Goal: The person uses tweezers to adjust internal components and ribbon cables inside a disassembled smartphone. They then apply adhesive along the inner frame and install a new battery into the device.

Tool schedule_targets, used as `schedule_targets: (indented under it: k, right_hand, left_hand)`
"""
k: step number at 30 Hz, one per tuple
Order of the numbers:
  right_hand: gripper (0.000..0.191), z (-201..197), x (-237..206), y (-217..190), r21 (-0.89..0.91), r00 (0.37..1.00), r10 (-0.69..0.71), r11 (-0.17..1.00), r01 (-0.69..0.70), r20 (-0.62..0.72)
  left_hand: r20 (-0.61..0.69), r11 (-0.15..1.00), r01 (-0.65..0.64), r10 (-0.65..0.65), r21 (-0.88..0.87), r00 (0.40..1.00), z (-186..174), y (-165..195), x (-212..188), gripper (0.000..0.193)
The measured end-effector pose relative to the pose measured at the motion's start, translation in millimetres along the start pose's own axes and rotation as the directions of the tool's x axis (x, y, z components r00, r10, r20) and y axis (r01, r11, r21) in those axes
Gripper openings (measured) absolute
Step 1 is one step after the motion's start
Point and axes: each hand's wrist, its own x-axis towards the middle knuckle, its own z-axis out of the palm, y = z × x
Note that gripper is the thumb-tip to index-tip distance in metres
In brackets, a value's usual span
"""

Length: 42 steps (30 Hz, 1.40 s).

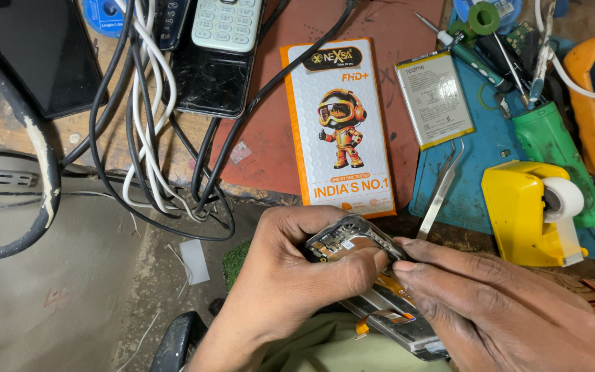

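Opened phone frame point(363, 275), back cover off and inner boards bare, tilted over the lap at the near edge of the bench, just below the white and orange retail box point(339, 124). Left hand point(290, 282) wrapped around the frame's upper end, fingers curled shut on its edge, thumb pressed near the camera corner. Right hand point(497, 310) closed in from the other side, fingertips pinched against the frame's top rim, touching the left thumb; whether something small sits between those fingertips, impossible to tell. Frame thus caught between both hands, lower part reaching back toward the body, an orange flex tab showing near the bottom. Likely risks, as a judgement: a slip of the pinching fingers scraping the exposed board or tearing the thin flex; too hard a squeeze bending the bare frame; a loosened small part dropping past the lap to the floor, given nothing beneath. Curved metal tweezers point(442, 189) just right of the box, unused. Flat grey battery point(435, 100) beyond them on the blue mat point(476, 158). Yellow tape dispenser point(531, 213) farther right of the box. Tangle of black and white cables point(146, 138) left of the box, with a dark phone point(208, 76) and a keypad handset point(227, 24) above it.
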Motion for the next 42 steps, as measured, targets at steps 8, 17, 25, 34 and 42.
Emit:
schedule_targets:
  k: [8,17,25,34,42]
  right_hand:
    - [0.045,5.9,7.4,11.5,0.102,0.982,0.065,0.991,-0.084,0.175]
    - [0.049,7.9,-23.5,45.9,0.335,0.973,0.077,0.930,-0.149,0.219]
    - [0.066,11.1,4.3,0.5,0.321,0.971,0.236,0.923,-0.212,-0.036]
    - [0.089,7.2,-10.3,17.4,0.414,0.897,0.398,0.862,-0.293,-0.194]
    - [0.089,30.5,-5.3,2.9,0.695,0.759,0.596,0.662,-0.280,-0.261]
  left_hand:
    - [0.033,0.996,-0.087,0.088,-0.035,0.996,-0.1,-4.9,2.7,0.012]
    - [0.031,0.998,0.000,-0.002,0.057,1.000,-1.8,2.7,-0.4,0.014]
    - [-0.034,0.998,-0.055,0.057,0.044,0.998,-6.8,-6.0,3.9,0.014]
    - [-0.282,0.950,-0.310,0.287,-0.042,0.915,-7.1,2.3,12.9,0.016]
    - [-0.581,0.841,-0.510,0.327,-0.181,0.745,14.5,-3.0,16.2,0.014]
